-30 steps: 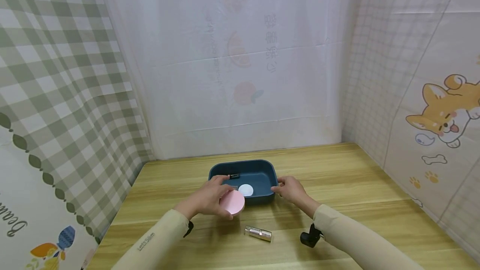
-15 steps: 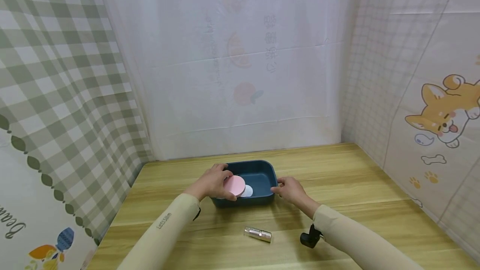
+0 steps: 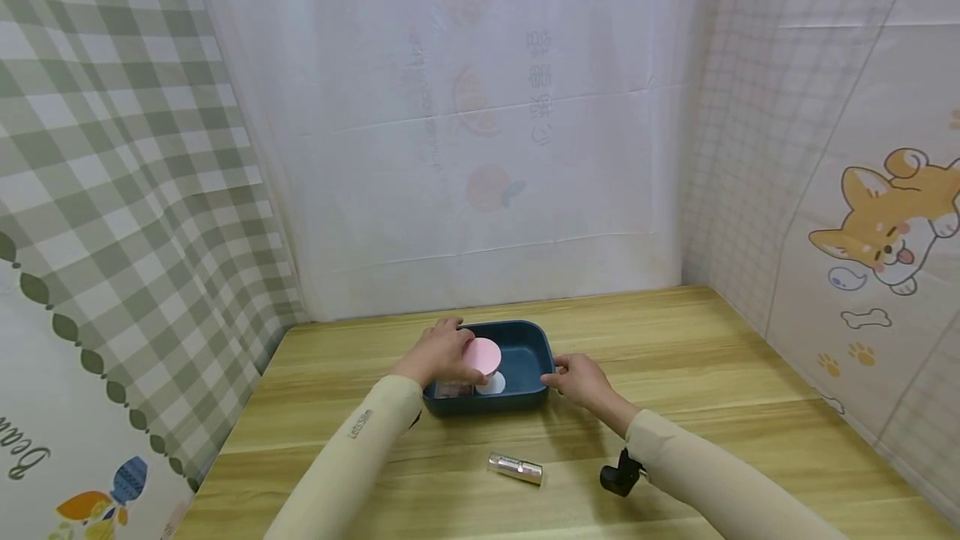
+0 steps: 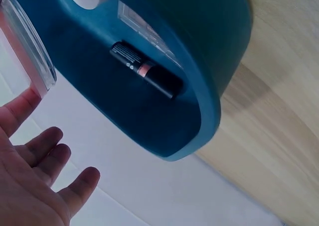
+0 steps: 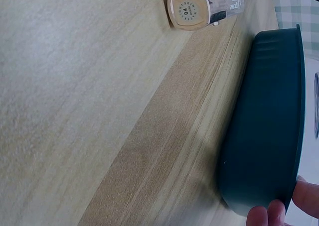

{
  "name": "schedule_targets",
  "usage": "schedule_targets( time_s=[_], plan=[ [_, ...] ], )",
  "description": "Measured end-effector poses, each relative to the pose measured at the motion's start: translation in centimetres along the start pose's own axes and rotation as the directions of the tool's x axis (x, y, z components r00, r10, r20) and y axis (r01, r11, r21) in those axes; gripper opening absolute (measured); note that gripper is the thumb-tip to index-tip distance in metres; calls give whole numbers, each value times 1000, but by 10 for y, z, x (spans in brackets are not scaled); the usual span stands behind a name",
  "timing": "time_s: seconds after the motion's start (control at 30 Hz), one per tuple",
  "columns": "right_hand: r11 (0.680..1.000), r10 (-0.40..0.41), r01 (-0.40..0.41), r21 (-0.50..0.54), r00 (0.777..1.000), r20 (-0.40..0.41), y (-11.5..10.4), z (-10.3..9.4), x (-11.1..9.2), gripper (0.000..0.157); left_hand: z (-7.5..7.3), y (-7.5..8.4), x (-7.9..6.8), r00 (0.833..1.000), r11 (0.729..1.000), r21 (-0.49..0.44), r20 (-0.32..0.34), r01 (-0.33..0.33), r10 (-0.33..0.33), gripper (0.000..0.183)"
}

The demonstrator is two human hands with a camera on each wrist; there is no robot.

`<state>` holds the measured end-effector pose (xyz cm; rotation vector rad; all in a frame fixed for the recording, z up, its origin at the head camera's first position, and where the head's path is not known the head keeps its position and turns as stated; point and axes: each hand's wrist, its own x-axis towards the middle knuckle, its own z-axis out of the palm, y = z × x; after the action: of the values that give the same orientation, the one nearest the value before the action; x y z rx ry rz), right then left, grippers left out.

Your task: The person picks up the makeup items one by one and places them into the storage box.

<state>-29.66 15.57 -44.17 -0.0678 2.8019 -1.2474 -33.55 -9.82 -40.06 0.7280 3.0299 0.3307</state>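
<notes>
My left hand (image 3: 444, 355) grips a round pink compact (image 3: 482, 354) with a clear rim, above the inside of a dark blue tray (image 3: 487, 405). In the left wrist view, the compact (image 4: 25, 52) is cut off by the frame's edge. At the tray's right end, my right hand (image 3: 585, 382) pinches the rim between thumb and fingers. Inside the tray lie a white round item (image 3: 492, 384), a clear flat case (image 3: 453, 389) and a black lipstick-like tube (image 4: 144, 69). The left hand hides part of the tray's left side in the head view.
In front of the tray, a cosmetic tube (image 3: 515, 468) with a clear part lies on the wooden table (image 3: 637, 332). Its end (image 5: 187, 9) carries a label reading 04. A white curtain (image 3: 375, 190) hangs behind the table, and a green checked cloth (image 3: 150, 148) at the left.
My left hand has carried the pink compact from in front of the tray, away from me and slightly right, to over its inside. The right hand stays at the rim.
</notes>
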Motion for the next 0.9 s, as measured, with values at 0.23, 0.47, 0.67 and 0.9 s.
schedule_targets(
  time_s=[0.23,0.47,0.67,0.9],
  plan=[
    [1000,-4,4,3,1000,0,0,0,0,44,7,-1,12,997,997,-36,-28,74,-75,66],
    [1000,3,-3,-1,1000,-3,-1,0,-1,44,13,6,21,990,992,-31,-62,124,-125,64],
    [1000,12,-12,9,1000,-3,-2,0,-2,42,24,15,31,981,986,12,-103,166,-164,69],
    [999,19,-19,27,1000,0,-3,0,-2,41,35,25,42,973,980,16,-118,200,-197,73]
  ],
)
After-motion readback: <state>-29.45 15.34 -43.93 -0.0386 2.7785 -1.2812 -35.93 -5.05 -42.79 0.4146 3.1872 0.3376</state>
